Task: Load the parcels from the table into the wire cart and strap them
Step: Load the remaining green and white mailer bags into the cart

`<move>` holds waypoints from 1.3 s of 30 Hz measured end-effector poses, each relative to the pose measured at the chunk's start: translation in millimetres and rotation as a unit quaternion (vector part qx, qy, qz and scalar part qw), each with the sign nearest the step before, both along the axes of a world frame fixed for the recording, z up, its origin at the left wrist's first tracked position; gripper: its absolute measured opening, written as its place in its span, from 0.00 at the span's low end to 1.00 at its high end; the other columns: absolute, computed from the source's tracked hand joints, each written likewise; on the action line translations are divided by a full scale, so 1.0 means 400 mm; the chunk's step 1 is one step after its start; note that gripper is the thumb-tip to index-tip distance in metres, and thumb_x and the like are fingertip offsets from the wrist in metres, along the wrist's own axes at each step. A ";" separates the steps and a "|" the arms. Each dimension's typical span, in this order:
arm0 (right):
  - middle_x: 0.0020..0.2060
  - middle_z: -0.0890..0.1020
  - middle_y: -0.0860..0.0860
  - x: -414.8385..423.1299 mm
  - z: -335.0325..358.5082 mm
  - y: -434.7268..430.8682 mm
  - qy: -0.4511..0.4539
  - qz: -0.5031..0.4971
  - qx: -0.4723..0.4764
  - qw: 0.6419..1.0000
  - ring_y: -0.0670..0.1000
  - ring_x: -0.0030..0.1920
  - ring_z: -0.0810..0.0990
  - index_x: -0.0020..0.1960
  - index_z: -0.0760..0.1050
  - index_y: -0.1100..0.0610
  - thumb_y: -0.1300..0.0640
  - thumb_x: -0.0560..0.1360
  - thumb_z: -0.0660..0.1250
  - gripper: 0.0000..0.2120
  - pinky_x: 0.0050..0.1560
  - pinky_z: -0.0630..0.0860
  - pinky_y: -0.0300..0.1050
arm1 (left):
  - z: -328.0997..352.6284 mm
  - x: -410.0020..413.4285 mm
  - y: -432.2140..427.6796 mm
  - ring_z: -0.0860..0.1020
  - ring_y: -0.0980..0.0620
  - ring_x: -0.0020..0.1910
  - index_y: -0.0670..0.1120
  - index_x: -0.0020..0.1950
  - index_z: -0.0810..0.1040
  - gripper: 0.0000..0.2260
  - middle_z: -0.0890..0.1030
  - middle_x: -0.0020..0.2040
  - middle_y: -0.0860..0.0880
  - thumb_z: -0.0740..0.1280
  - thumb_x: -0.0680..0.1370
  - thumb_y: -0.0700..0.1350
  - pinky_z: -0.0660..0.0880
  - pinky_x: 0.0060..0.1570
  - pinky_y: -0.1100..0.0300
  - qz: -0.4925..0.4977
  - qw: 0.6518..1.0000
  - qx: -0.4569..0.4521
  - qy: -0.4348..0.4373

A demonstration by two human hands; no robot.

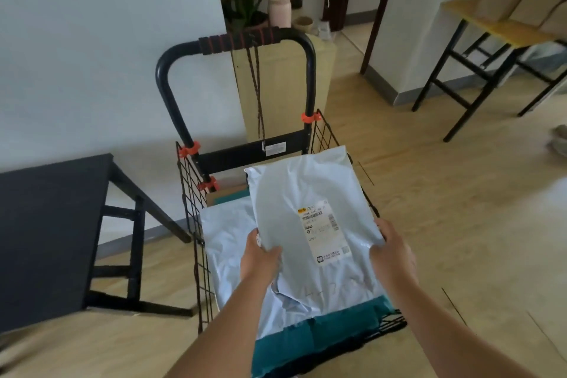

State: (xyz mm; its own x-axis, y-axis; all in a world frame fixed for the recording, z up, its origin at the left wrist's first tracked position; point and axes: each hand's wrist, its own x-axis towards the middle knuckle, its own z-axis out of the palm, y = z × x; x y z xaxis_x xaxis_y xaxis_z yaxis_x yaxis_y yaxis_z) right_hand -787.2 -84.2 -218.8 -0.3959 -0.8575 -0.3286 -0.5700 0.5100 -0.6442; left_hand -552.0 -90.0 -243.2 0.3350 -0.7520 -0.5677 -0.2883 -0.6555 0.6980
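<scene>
A pale grey poly-mailer parcel [306,193] with a white shipping label hangs over the black wire cart [191,209]. My left hand [260,258] grips its near left corner and my right hand [394,250] grips its near right corner. Under it in the cart lie another pale grey parcel [224,239], a grey parcel with a teal band [316,334] and a brown box [227,192] at the back. A dark cord [257,92] dangles from the cart's padded handle [239,40].
A black table [46,233] stands left of the cart. A wooden cabinet [285,83] rises behind the cart, with a pink bottle and a plant beyond it. At the far right a yellow-topped table [497,27] carries cardboard boxes. Wood floor lies to the right.
</scene>
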 end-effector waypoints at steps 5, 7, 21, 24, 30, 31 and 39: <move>0.68 0.70 0.50 0.015 -0.038 -0.019 0.079 0.044 0.071 0.993 0.49 0.47 0.78 0.72 0.66 0.48 0.61 0.76 0.64 0.26 0.32 0.69 0.40 | -0.029 0.009 -0.016 0.75 0.43 0.62 0.51 0.76 0.58 0.32 0.75 0.65 0.45 0.68 0.75 0.48 0.71 0.53 0.57 -0.172 0.977 0.089 -0.087; 0.66 0.71 0.48 0.029 -0.062 -0.026 0.085 0.075 0.084 0.990 0.48 0.44 0.79 0.72 0.67 0.47 0.60 0.76 0.65 0.25 0.29 0.70 0.38 | -0.038 0.011 -0.018 0.73 0.42 0.64 0.54 0.78 0.56 0.34 0.72 0.66 0.44 0.68 0.76 0.49 0.71 0.58 0.55 -0.188 0.971 0.095 -0.115; 0.71 0.66 0.48 0.047 -0.130 -0.215 0.157 0.465 0.086 0.867 0.49 0.68 0.67 0.75 0.60 0.48 0.53 0.77 0.67 0.29 0.66 0.71 0.45 | -0.102 -0.115 -0.056 0.74 0.49 0.64 0.57 0.73 0.65 0.27 0.74 0.67 0.52 0.60 0.77 0.36 0.71 0.58 0.57 -0.144 0.963 0.087 -0.209; 0.73 0.62 0.49 0.033 -0.141 -0.267 0.170 0.510 0.101 0.837 0.51 0.70 0.64 0.77 0.57 0.48 0.53 0.77 0.67 0.32 0.66 0.71 0.48 | -0.114 -0.138 -0.048 0.75 0.49 0.62 0.55 0.71 0.68 0.27 0.75 0.64 0.52 0.61 0.75 0.35 0.73 0.57 0.57 -0.142 0.958 0.097 -0.229; 0.77 0.50 0.52 0.040 -0.170 -0.350 0.208 0.582 0.094 0.781 0.55 0.76 0.53 0.78 0.50 0.46 0.55 0.75 0.69 0.39 0.65 0.71 0.52 | -0.094 -0.153 -0.112 0.59 0.49 0.72 0.56 0.71 0.65 0.27 0.54 0.76 0.51 0.68 0.72 0.49 0.66 0.67 0.56 -0.149 0.917 0.029 -0.369; 0.78 0.48 0.52 0.045 -0.175 -0.357 0.210 0.590 0.092 0.775 0.56 0.77 0.51 0.79 0.49 0.46 0.55 0.74 0.69 0.40 0.66 0.71 0.53 | -0.097 -0.154 -0.128 0.54 0.48 0.76 0.57 0.74 0.59 0.32 0.48 0.78 0.51 0.68 0.73 0.50 0.60 0.72 0.54 -0.183 0.911 0.030 -0.367; 0.79 0.45 0.49 0.035 -0.224 -0.361 0.209 0.623 0.116 0.745 0.55 0.76 0.56 0.78 0.54 0.46 0.58 0.73 0.68 0.38 0.71 0.64 0.56 | -0.148 -0.158 -0.175 0.40 0.48 0.79 0.56 0.80 0.44 0.46 0.37 0.80 0.48 0.72 0.73 0.41 0.53 0.75 0.53 -0.323 0.874 0.145 -0.334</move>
State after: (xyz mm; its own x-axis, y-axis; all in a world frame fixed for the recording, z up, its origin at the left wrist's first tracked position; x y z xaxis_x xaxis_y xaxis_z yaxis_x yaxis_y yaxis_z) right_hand -773.0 -228.6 -308.5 0.5512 -0.5832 -0.5967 -0.8194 -0.5131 -0.2555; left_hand -615.0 -160.0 -302.4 0.2238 -0.7630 -0.6064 -0.9428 -0.3272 0.0637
